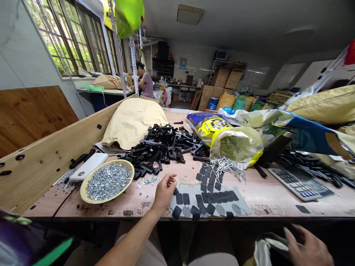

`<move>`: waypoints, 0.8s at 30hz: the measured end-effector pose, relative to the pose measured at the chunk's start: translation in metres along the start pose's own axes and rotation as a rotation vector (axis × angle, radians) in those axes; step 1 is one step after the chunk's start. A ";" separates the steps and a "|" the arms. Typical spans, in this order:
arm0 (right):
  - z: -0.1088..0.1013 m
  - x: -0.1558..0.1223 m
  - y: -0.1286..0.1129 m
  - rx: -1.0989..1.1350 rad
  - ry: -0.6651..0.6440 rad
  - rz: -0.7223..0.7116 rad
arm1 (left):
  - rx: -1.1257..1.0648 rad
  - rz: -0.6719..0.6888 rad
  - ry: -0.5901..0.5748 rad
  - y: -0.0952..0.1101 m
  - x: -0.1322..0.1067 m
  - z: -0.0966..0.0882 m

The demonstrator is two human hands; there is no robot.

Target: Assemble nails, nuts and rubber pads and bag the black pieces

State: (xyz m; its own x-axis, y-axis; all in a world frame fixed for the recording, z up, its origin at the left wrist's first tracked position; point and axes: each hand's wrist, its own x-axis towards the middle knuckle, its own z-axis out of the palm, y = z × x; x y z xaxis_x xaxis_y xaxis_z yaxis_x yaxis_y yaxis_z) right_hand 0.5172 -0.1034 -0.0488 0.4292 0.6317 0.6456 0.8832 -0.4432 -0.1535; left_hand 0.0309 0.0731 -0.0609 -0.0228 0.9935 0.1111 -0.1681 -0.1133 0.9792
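My left hand (pixel 165 189) is over the table's front part, fingers curled together; whatever they hold, if anything, is hidden. A small black piece shows right beside its fingertips. To its right lies a grey sheet (pixel 246 211) bearing black rectangular pads (pixel 186 199) and grey round ones. Small silver nuts or washers (pixel 149 180) are scattered to its left, near a yellow bowl (pixel 84 192) full of similar pieces. Below the table edge at the right, my right hand (pixel 309 245) has its fingers apart, with nothing visible in it, over a whitish bag (pixel 262 248).
Behind my left hand is a heap of black handle-like parts (pixel 166 144) beside a beige sack (pixel 133 118). An open bag (pixel 246 142) spills metal rods (pixel 229 167). A calculator (pixel 301 183) and a white phone-like box (pixel 90 166) flank the work area. Another person (pixel 145 85) sits far back.
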 end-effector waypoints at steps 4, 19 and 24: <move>0.000 0.046 -0.160 0.440 -0.100 -0.257 | 0.089 0.047 0.035 -0.004 0.019 0.015; 0.099 0.068 -0.450 0.358 -0.666 -0.717 | 0.029 0.105 0.174 -0.018 0.038 0.014; 0.080 0.053 -0.416 0.446 -0.699 -0.661 | 0.069 -0.007 0.166 -0.022 0.044 0.018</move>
State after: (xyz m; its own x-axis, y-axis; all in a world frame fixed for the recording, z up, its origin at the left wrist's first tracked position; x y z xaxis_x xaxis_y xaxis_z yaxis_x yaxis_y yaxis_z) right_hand 0.1877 0.1655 -0.0100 -0.2735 0.9503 0.1487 0.9096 0.3058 -0.2814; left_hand 0.0512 0.1198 -0.0747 -0.1848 0.9795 0.0803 -0.1005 -0.1001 0.9899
